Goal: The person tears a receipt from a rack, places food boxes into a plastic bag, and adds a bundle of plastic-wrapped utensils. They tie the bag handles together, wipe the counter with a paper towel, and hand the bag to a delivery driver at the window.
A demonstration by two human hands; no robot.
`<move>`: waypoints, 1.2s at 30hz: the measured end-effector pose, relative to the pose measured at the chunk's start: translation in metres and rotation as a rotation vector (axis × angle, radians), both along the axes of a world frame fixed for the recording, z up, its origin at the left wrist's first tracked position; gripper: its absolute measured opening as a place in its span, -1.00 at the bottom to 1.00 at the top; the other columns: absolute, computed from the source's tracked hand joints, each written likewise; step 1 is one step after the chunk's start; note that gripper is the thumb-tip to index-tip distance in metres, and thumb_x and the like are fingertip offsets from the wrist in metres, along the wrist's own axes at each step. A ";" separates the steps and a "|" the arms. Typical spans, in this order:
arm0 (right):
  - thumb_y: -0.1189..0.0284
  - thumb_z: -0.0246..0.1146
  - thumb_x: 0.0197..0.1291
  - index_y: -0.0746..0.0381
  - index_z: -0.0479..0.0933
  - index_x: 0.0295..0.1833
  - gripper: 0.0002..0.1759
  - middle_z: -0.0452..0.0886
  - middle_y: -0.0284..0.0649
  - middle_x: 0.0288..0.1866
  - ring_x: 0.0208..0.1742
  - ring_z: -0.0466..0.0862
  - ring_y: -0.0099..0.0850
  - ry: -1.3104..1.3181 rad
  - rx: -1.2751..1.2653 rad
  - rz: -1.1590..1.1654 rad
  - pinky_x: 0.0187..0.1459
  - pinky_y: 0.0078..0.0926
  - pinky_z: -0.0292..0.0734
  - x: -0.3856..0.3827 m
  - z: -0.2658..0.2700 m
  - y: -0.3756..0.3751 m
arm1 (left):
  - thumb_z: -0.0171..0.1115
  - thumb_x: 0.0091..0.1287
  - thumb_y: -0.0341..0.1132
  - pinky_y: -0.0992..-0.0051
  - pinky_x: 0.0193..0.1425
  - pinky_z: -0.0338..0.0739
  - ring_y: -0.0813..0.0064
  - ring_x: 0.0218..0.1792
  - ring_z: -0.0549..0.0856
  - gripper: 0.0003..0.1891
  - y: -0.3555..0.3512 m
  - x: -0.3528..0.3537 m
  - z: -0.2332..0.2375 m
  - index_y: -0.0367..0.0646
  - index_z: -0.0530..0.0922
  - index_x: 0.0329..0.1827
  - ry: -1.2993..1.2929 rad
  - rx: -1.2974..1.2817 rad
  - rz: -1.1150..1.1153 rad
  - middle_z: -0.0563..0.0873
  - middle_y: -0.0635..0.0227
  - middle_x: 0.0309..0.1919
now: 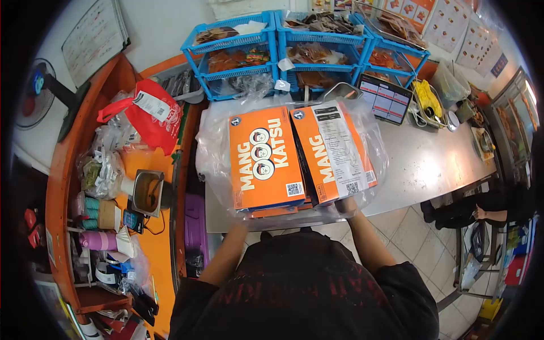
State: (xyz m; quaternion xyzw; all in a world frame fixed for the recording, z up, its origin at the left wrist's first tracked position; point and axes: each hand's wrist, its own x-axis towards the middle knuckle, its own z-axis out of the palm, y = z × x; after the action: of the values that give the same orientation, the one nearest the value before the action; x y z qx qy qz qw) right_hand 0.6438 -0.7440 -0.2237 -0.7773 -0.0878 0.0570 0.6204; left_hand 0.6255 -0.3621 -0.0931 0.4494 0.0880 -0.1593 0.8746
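Two orange boxes stand side by side inside a clear plastic bag (377,141) at the front of the metal counter. The left box (241,153) shows white lettering and three round cartoon heads. A printed receipt (340,144) lies over the right box (315,175). More orange cardboard shows just below them. My left hand (239,225) is at the bag's lower left, its fingers hidden behind the plastic and box. At the lower right corner of the right box, my right hand (347,207) grips the bag's edge, its fingers partly covered by plastic.
Blue stacked baskets (276,48) with packets line the back. A tablet (384,97) and a basket with a yellow item (428,102) stand right. The left orange shelf holds a red bag (156,122) and a metal container (147,192). Another person (493,212) is at far right.
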 end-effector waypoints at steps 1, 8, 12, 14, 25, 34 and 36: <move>0.32 0.03 0.30 0.29 0.16 0.34 -0.45 0.31 -0.12 0.30 0.25 0.35 -0.35 -0.014 0.077 -0.023 0.24 -0.36 0.27 -0.004 0.020 0.005 | 0.01 0.39 -0.12 0.36 0.26 0.34 0.34 0.15 0.50 -0.57 -0.012 0.002 -0.001 -0.14 0.36 0.24 -0.009 -0.011 0.027 0.55 0.22 0.11; 0.15 -0.05 0.35 0.30 0.13 0.35 -0.40 0.26 -0.18 0.32 0.30 0.30 -0.36 0.012 0.443 -0.200 0.31 -0.40 0.18 0.020 0.121 0.002 | -0.01 0.39 -0.09 0.36 0.25 0.36 0.34 0.14 0.51 -0.56 -0.018 0.055 0.082 -0.15 0.37 0.24 -0.176 -0.009 0.023 0.53 0.22 0.12; 0.14 -0.04 0.35 0.31 0.14 0.34 -0.40 0.31 -0.17 0.28 0.26 0.35 -0.36 -0.078 0.500 -0.199 0.26 -0.41 0.27 0.029 0.095 0.022 | -0.02 0.39 -0.08 0.36 0.24 0.37 0.35 0.14 0.51 -0.55 -0.037 0.072 0.107 -0.15 0.37 0.24 -0.205 0.060 -0.045 0.53 0.22 0.13; 0.13 -0.03 0.34 0.31 0.15 0.33 -0.40 0.34 -0.16 0.26 0.24 0.38 -0.36 -0.140 0.559 -0.221 0.24 -0.41 0.31 0.016 0.100 0.025 | -0.02 0.39 -0.08 0.36 0.24 0.37 0.35 0.13 0.51 -0.55 -0.039 0.081 0.132 -0.15 0.37 0.24 -0.254 0.073 -0.119 0.52 0.22 0.13; 0.33 0.15 0.15 0.32 0.56 -0.15 -0.72 0.60 -0.18 -0.12 -0.14 0.57 -0.36 0.275 -0.060 0.271 -0.09 -0.43 0.46 -0.105 0.202 0.045 | -0.05 0.40 -0.04 0.36 0.22 0.39 0.36 0.12 0.52 -0.52 -0.070 0.187 0.215 -0.17 0.37 0.24 -0.188 0.132 -1.040 0.50 0.23 0.16; 0.25 0.25 0.00 0.20 0.47 0.09 -0.50 0.56 -0.05 0.03 0.03 0.55 -0.11 -0.007 -0.454 0.052 0.04 -0.30 0.47 -0.076 0.221 0.085 | -0.06 0.40 -0.01 0.35 0.21 0.41 0.36 0.11 0.53 -0.50 -0.087 0.197 0.196 -0.18 0.38 0.23 -0.007 0.117 -1.242 0.49 0.23 0.17; 0.25 0.26 -0.01 0.22 0.45 0.12 -0.46 0.53 -0.02 0.07 0.08 0.53 -0.10 0.056 -0.459 0.041 0.07 -0.29 0.44 -0.071 0.231 0.085 | -0.07 0.40 0.00 0.35 0.21 0.41 0.37 0.11 0.53 -0.50 -0.090 0.197 0.195 -0.18 0.38 0.23 0.003 0.108 -1.251 0.48 0.23 0.18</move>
State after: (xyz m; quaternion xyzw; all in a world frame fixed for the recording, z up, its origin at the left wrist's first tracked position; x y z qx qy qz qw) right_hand 0.5727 -0.6588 0.0076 -0.8941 -0.0709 0.1098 0.4285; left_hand 0.8228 -0.4518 0.1023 0.4589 -0.1824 -0.6370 0.5919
